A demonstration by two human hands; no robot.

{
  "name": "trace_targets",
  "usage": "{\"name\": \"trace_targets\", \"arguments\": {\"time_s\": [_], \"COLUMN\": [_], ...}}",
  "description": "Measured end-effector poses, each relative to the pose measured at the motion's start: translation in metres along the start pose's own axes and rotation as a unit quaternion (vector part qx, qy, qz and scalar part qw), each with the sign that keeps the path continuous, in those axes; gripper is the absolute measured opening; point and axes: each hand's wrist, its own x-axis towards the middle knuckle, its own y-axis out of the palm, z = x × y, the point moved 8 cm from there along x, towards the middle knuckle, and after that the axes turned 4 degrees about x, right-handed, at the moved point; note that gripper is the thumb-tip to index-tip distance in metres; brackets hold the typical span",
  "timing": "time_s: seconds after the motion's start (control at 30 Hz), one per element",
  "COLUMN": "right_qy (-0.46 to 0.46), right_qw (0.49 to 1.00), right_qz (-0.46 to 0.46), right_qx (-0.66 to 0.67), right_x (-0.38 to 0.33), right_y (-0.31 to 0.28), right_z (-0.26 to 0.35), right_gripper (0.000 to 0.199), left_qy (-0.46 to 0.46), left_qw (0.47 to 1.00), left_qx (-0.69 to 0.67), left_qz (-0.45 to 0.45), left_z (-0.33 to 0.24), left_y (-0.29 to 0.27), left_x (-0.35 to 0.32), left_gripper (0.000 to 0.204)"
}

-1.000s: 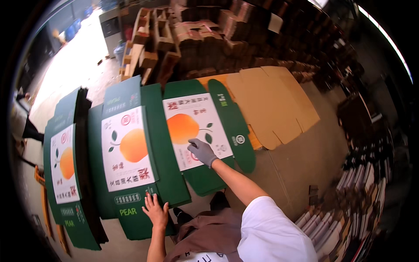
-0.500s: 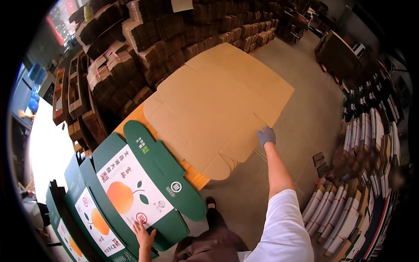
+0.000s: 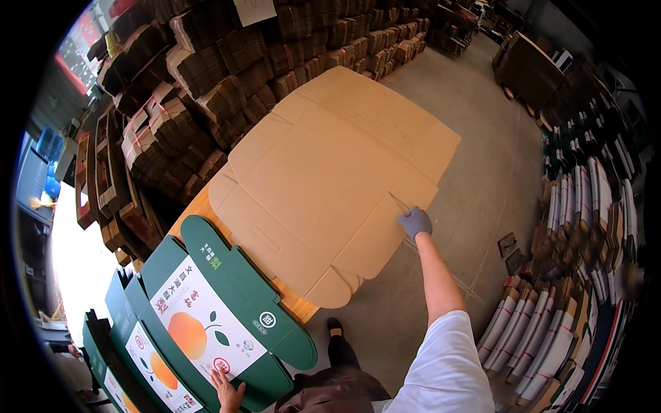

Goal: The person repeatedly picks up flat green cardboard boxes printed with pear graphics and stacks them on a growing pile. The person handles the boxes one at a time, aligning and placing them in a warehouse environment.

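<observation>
The right hand [image 3: 415, 222], in a grey glove, is at the near right edge of a flat brown cardboard sheet [image 3: 323, 172], its fingers curled — whether they pinch the edge, I cannot tell. The sheet lies over a wooden table [image 3: 195, 210], just beside a green printed carton blank [image 3: 292, 335]. The bare left hand [image 3: 229, 394] rests on that blank's near edge, fingers extended, gripping nothing — an orange fruit picture [image 3: 186, 336] shows beyond its fingertips.
</observation>
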Motion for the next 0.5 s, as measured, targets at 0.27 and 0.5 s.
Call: {"name": "trace_targets", "arguments": {"time_s": [0.27, 0.5], "right_qy": [-0.029, 0.059], "right_qw": [0.988, 0.847], "right_qz": [0.002, 0.135], "right_qx": [0.153, 0.512], "right_x": [0.011, -0.02], "right_y": [0.011, 0.011], "right_z": [-0.034, 0.002], "right_gripper": [0.027, 0.021], "left_qy": [0.019, -0.001], "left_qw": [1.0, 1.0], "left_qx": [0.002, 0.003], "left_qz": [-0.011, -0.003], "left_z": [-0.003, 0.002], "left_y": [0.0, -0.003], "left_x": [0.001, -0.003], "left_gripper": [0.111, 0.111]}}
